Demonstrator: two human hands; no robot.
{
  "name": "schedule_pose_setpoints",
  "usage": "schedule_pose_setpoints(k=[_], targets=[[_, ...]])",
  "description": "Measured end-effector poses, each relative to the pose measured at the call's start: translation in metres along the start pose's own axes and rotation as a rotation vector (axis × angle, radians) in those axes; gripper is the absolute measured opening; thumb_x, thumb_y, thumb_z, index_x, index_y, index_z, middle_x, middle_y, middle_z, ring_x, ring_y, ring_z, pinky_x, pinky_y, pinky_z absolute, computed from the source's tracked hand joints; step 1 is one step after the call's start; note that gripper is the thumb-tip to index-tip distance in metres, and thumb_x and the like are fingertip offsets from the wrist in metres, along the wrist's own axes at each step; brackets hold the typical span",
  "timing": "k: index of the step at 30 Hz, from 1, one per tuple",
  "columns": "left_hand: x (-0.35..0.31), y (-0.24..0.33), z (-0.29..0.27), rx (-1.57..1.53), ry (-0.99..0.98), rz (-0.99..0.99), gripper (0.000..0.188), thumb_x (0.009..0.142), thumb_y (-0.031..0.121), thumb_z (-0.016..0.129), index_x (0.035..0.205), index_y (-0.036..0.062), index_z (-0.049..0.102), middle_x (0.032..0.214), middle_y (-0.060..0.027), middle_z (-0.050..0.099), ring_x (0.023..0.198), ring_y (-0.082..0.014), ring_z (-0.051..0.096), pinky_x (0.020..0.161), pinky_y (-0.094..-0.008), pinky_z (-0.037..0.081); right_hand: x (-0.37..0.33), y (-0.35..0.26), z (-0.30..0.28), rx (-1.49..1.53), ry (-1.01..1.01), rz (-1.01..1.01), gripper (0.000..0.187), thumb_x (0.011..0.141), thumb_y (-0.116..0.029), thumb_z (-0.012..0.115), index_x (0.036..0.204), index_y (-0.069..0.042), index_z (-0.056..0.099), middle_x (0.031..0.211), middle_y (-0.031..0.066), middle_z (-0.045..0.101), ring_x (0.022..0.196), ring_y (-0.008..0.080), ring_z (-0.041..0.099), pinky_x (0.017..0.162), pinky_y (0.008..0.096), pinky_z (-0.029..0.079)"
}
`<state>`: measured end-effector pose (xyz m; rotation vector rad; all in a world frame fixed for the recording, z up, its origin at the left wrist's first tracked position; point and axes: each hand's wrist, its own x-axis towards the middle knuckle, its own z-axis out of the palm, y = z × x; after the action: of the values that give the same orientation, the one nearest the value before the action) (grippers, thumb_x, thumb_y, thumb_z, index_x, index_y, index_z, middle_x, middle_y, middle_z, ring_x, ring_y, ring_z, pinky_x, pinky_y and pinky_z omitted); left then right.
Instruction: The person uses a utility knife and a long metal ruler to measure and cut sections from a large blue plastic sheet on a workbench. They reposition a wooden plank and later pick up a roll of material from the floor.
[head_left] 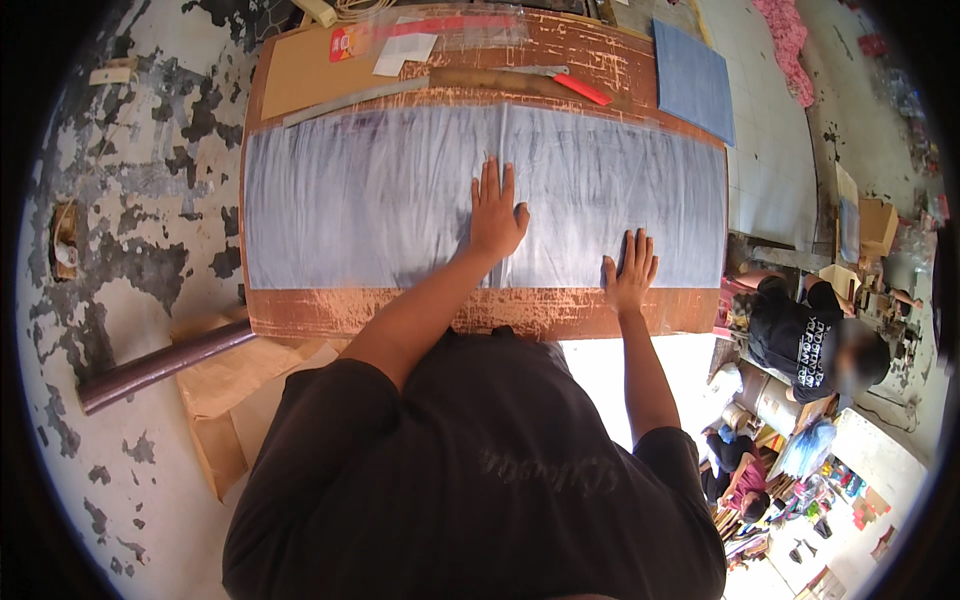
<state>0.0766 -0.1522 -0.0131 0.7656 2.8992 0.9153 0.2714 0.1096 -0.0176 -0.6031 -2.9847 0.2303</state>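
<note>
A wide blue-grey streaked sheet (350,200) lies spread across the worn brown table, with a crease or seam running front to back near its middle. My left hand (495,215) rests flat on it beside that line, fingers stretched forward and thumb out to the right. Closer to the near edge, my right hand (630,275) lies on the sheet's right part, its fingers also extended. Neither hand grips anything. Along the sheet's far edge lies a long metal ruler (355,103), and a tool with a red handle (583,89) sits behind the right half.
Brown cardboard (310,75), a clear plastic wrapper (490,25) and white paper (405,52) lie at the table's back left. A blue-grey panel (692,80) overhangs the far right corner. A dark roll (165,367) is at left. Two people work at right.
</note>
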Motion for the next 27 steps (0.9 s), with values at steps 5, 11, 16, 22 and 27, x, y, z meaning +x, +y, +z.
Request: schedule_pose_setpoints(k=[5,11,16,22,27], targets=[[0.001,0.004,-0.003,-0.002,-0.026,-0.011,0.072,0.098,0.026,0.059,0.161,0.0011,0.033,0.169,-0.0311,0.016,0.159,-0.0447,0.016,0.126,-0.0608,0.016,0.0,0.001,-0.002,0.005,-0.016,0.018,0.078,0.104,-0.061,0.043,0.165,-0.013,0.031,0.175,0.0119,0.02,0.161,0.035,0.013,0.128,0.0583,0.007],[0.002,0.001,0.002,0.099,-0.029,-0.026,0.067,0.102,0.028,0.053,0.161,0.003,0.032,0.171,-0.0273,0.014,0.159,-0.043,0.015,0.127,-0.06,0.016,0.003,0.002,0.0,0.008,-0.01,0.003,0.078,0.103,-0.06,0.044,0.165,-0.013,0.032,0.174,0.0132,0.021,0.161,0.0369,0.015,0.127,0.0605,0.008],[0.001,0.006,0.006,0.11,-0.033,-0.046,0.068,0.107,0.03,0.048,0.164,0.0019,0.024,0.172,-0.0235,0.016,0.16,-0.0407,0.015,0.128,-0.0583,0.017,0.002,0.007,0.002,0.029,0.02,-0.002,0.078,0.102,-0.059,0.047,0.164,-0.013,0.035,0.173,0.0145,0.024,0.16,0.0379,0.018,0.126,0.0615,0.01],[-0.003,0.015,0.01,0.082,0.021,-0.115,0.072,0.109,0.03,0.046,0.165,-0.0025,0.016,0.171,-0.0217,0.019,0.16,-0.0384,0.017,0.129,-0.0565,0.017,0.002,0.01,-0.006,0.154,0.025,-0.002,0.078,0.097,-0.048,0.063,0.162,-0.013,0.038,0.172,0.0142,0.026,0.159,0.0374,0.02,0.126,0.0607,0.011],[-0.012,0.023,0.018,0.082,0.108,-0.193,0.071,0.11,0.027,0.048,0.165,-0.0028,0.015,0.171,-0.0218,0.024,0.159,-0.039,0.019,0.128,-0.0591,0.015,0.036,0.075,-0.024,0.266,0.102,-0.006,0.065,0.09,-0.037,0.073,0.146,-0.011,0.052,0.153,0.0134,0.048,0.143,0.0377,0.042,0.114,0.0557,0.031]])
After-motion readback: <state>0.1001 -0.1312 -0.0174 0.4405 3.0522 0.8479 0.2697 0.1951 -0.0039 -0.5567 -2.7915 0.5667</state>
